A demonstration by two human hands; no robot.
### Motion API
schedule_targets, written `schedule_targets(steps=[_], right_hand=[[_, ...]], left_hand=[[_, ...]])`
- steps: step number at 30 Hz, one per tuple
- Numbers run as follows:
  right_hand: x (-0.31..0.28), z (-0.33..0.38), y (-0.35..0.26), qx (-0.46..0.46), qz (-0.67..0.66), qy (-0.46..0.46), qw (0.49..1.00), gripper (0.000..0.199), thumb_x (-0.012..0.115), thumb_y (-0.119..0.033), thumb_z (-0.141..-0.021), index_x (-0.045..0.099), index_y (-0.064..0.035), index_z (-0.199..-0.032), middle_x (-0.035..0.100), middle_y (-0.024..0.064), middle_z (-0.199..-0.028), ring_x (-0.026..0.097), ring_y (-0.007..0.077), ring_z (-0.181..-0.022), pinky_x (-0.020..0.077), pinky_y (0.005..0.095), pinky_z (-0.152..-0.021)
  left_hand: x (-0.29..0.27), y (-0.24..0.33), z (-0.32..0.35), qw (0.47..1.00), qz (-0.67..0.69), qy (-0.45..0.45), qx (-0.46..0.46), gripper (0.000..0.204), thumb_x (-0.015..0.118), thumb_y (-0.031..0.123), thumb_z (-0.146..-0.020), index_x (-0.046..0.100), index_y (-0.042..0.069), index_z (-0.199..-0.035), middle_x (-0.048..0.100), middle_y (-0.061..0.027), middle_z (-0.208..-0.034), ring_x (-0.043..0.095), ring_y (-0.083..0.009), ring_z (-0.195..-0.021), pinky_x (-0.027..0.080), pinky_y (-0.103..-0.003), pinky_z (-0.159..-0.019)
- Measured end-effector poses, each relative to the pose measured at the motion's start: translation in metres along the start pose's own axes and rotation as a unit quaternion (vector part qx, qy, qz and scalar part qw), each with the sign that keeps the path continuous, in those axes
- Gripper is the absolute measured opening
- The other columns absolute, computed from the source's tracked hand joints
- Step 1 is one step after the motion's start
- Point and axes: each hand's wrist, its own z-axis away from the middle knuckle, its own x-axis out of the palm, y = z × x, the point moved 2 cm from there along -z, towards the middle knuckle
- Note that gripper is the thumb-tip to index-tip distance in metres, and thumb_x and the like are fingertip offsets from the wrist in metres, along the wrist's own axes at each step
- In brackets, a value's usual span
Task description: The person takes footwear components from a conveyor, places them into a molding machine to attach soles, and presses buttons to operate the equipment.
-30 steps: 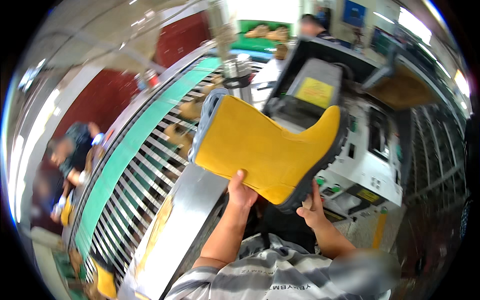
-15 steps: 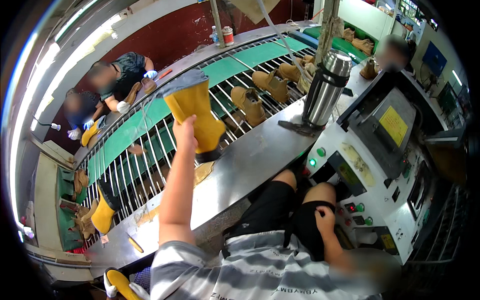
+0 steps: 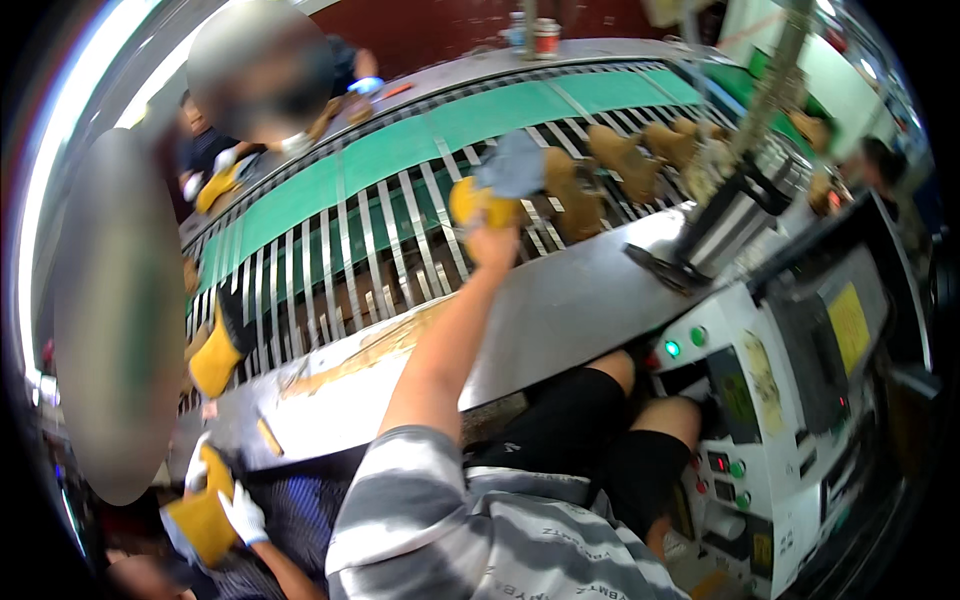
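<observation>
My left hand (image 3: 490, 245) is stretched out over the slatted conveyor (image 3: 340, 270) and grips a yellow rubber boot (image 3: 478, 200) by its lower part. The boot's grey-blue lined opening points away from me, and it sits low over the metal slats; I cannot tell whether it touches them. Several tan boots (image 3: 620, 155) lie on the slats just right of it. My right hand is out of sight. My knees in black shorts (image 3: 600, 400) are under the steel table edge (image 3: 560, 310).
A green belt (image 3: 450, 125) runs beyond the slats. Another yellow boot (image 3: 215, 350) lies at the conveyor's left end. A co-worker's white-gloved hand (image 3: 240, 515) holds a yellow boot at lower left. A steel cylinder (image 3: 730, 225) and a control panel (image 3: 790, 400) stand at right.
The boot went from both my hands near the machine to my left hand alone, reaching out and down toward the conveyor slats. My view swung left toward the conveyor.
</observation>
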Motion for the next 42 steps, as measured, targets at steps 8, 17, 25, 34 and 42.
schedule_targets(steps=[8,17,25,34,42], right_hand=[[-0.02,-0.004,-0.161,-0.282,-0.153,0.088,0.943,0.014,0.056,-0.002,-0.088,0.06,0.0037,-0.1,0.063,0.0134,-0.094,0.06,0.0226,-0.092,0.0469,0.0338,-0.086],[0.172,0.138,-0.458,-0.632,-0.021,-0.201,0.748,0.02,0.066,-0.004,-0.071,0.06,-0.005,-0.09,0.057,0.0117,-0.082,0.059,0.0278,-0.076,0.0491,0.0364,-0.069],[0.31,0.261,-0.509,-0.736,0.112,-0.163,0.648,0.008,0.061,-0.013,-0.071,0.056,-0.0087,-0.073,0.06,0.0089,-0.071,0.058,0.0298,-0.073,0.0473,0.045,-0.064],[0.314,0.261,-0.514,-0.765,0.087,-0.191,0.609,0.006,0.063,-0.013,-0.07,0.059,-0.0097,-0.074,0.06,0.0065,-0.07,0.059,0.0279,-0.07,0.0475,0.0418,-0.063],[0.311,0.26,-0.52,-0.76,0.072,-0.174,0.623,0.007,0.063,-0.013,-0.071,0.057,-0.0112,-0.073,0.057,0.0056,-0.067,0.058,0.0272,-0.067,0.0479,0.0416,-0.061]], left_hand=[[-0.01,-0.017,0.007,0.99,-0.068,-0.073,0.102,0.044,0.073,0.023,-0.072,0.053,0.004,-0.105,0.058,-0.0198,-0.099,0.054,-0.0407,-0.093,0.046,-0.046,-0.081],[-0.259,-0.152,-0.012,0.93,0.273,-0.101,-0.223,0.019,0.071,0.02,-0.084,0.066,0.005,-0.095,0.066,-0.0043,-0.086,0.059,-0.01,-0.07,0.047,-0.024,-0.061],[-0.584,-0.301,-0.081,0.845,0.112,0.433,-0.293,0.079,0.077,0.04,-0.077,0.045,-0.008,-0.131,0.052,-0.02,-0.132,0.051,-0.03,-0.118,0.041,-0.039,-0.1],[-0.697,-0.416,-0.115,0.815,0.169,0.35,-0.429,0.075,0.075,0.045,-0.079,0.048,0.007,-0.138,0.056,-0.0145,-0.132,0.055,-0.0293,-0.116,0.039,-0.042,-0.104],[-0.592,-0.341,-0.154,0.867,0.019,0.484,-0.115,0.068,0.085,0.003,-0.068,0.044,-0.009,-0.122,0.056,-0.0199,-0.12,0.057,-0.0289,-0.11,0.048,-0.035,-0.095]])
